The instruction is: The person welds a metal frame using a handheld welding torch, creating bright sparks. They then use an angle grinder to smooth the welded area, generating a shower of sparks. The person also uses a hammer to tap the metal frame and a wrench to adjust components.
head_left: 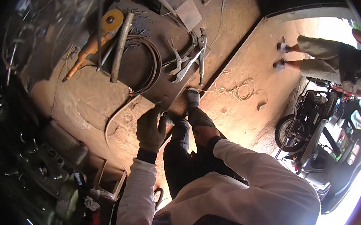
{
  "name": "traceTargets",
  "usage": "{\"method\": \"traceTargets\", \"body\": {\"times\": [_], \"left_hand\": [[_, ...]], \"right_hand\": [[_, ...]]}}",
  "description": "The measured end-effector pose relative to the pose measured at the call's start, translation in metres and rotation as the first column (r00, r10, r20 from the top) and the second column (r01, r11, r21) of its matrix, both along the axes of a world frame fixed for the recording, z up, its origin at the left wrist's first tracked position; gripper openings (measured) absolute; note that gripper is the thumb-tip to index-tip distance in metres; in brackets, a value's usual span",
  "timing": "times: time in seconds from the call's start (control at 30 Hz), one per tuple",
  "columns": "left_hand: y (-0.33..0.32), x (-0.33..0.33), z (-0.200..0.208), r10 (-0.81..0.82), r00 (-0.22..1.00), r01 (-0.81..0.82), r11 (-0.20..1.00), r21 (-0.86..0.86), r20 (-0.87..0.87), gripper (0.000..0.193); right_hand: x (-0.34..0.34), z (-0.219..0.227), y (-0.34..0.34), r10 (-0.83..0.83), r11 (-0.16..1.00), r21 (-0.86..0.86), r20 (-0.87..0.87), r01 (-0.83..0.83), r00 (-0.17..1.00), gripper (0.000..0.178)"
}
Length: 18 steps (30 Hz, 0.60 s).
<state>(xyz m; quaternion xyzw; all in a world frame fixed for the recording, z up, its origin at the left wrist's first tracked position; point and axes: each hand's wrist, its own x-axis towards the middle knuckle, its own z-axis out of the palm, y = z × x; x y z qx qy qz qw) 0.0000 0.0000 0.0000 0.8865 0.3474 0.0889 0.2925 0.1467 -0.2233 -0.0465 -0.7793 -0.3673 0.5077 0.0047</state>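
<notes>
Head view, centre of the frame: the gloved left hand (151,129) is just beside the lower edge of the dark metal worktop (159,93), fingers partly bent and any grip too dark to tell, while the right hand (207,135) is at the right leg (199,117), its fingers' closure unclear. Locking clamps (202,51) lie at the worktop's upper right, so the step seems a pause or reach, and handling the worktop's edge would call for clear finger placement.
</notes>
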Motion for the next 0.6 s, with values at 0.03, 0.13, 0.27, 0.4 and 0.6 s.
{"method": "traceTargets", "body": {"times": [0.03, 0.13, 0.27, 0.4, 0.6], "left_hand": [[0.010, 0.012, 0.010, -0.028, 0.999, 0.023, 0.990, 0.138, 0.036, 0.041], [0.030, 0.087, -0.027, -0.100, 0.995, 0.101, 0.964, 0.248, -0.014, 0.043], [0.030, 0.115, -0.062, -0.115, 0.981, 0.157, 0.946, 0.283, -0.158, 0.057], [0.028, 0.129, -0.065, -0.097, 0.948, 0.169, 0.961, 0.221, -0.304, 0.065], [0.027, 0.133, -0.066, -0.084, 0.933, 0.136, 0.982, 0.129, -0.349, 0.069]], "right_hand": [[-0.011, 0.012, 0.000, -0.007, 1.000, -0.023, -0.004, 0.007, 1.000, 0.029], [0.023, -0.021, 0.009, 0.010, 0.999, -0.035, 0.017, -0.010, 1.000, 0.029], [0.022, -0.023, -0.002, -0.023, 0.996, -0.086, -0.032, 0.020, 0.999, 0.027], [0.012, -0.030, -0.018, -0.122, 0.986, -0.120, -0.058, 0.114, 0.991, 0.028], [0.019, -0.026, -0.027, -0.135, 0.982, -0.148, -0.106, 0.119, 0.985, 0.030]]}}
